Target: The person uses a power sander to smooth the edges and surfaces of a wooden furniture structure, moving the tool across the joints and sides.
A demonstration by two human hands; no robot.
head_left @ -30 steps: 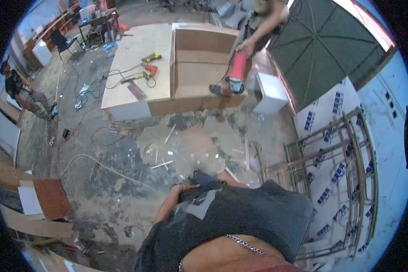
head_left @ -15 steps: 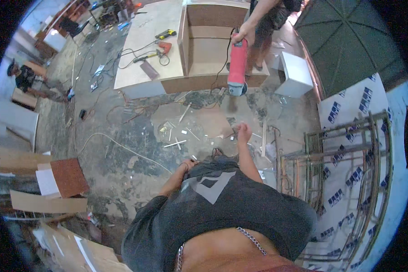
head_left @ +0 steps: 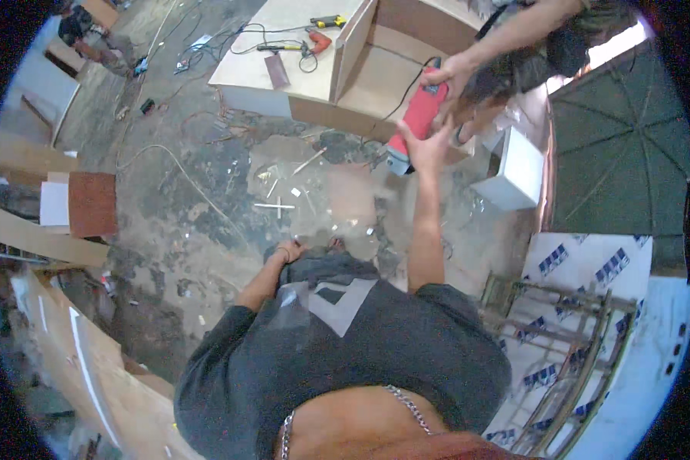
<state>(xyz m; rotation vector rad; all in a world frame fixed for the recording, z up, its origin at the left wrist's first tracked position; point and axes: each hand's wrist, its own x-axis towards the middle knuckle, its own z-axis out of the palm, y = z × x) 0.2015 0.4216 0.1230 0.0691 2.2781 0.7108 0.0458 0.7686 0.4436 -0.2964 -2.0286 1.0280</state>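
A red and grey angle grinder is held out by a co-worker's hand, which grips its rear end. From below, my right hand reaches up to the grinder's front part, thumb on one side and fingers spread on the other. It looks open around the tool; whether it touches the body is not clear. My left hand rests low by my dark trousers, a band round its wrist. Its fingers are too small and blurred to read.
Ahead stands a wooden cabinet carcass bearing an orange drill, a yellow-black tool and cables. A white box and metal frames stand right. Wood strips litter the floor. Another person sits far left.
My right hand has risen from near my knee to the grinder. The grinder has tilted, its rear end swinging right. The whole view has shifted; my left hand remains low by my trousers.
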